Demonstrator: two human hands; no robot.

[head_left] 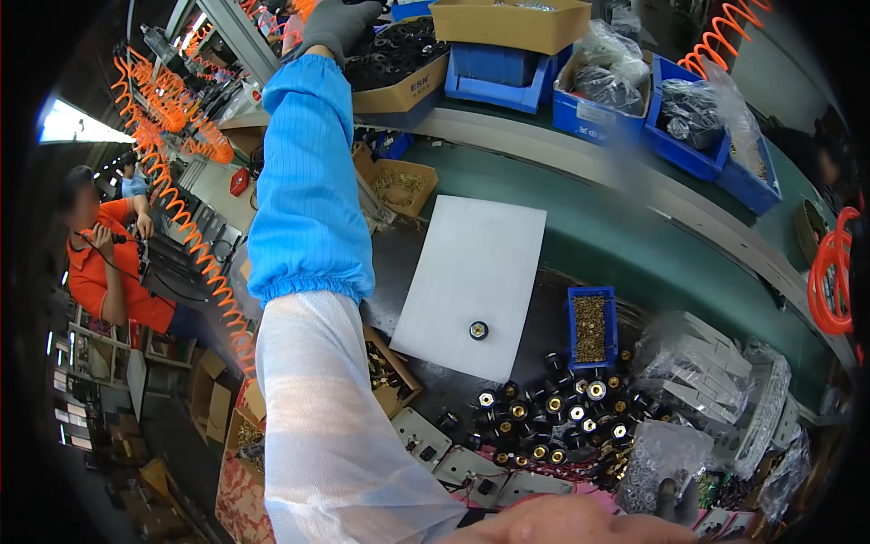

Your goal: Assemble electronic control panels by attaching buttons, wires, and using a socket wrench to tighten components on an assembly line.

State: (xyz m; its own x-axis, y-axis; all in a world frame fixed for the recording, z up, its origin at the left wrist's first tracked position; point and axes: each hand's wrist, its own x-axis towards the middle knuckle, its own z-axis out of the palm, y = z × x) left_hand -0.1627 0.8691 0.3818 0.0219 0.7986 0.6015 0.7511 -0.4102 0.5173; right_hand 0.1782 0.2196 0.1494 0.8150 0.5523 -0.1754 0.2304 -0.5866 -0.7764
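Observation:
My left arm, in a blue sleeve cover over a white sleeve, stretches to the far shelf. There my left hand (341, 27), in a grey glove, is over a cardboard box (408, 95) of black rings (399, 53); the top edge cuts off part of its fingers. Low at the right, my right hand (672, 500), in a dark glove, is beside a clear plastic bag (666, 458) of small metal rings; its grip is mostly hidden. One black round part with a brass centre (478, 331) sits on a white foam sheet (471, 263). Many similar parts (562, 408) lie heaped nearer me.
A blue tray (592, 326) of small brass pieces stands right of the sheet. Blue bins (684, 118) with bagged parts line the shelf. Bagged white strips (716, 372) lie at the right. Orange coiled hoses (172, 181) hang left, near a person in orange (118, 263).

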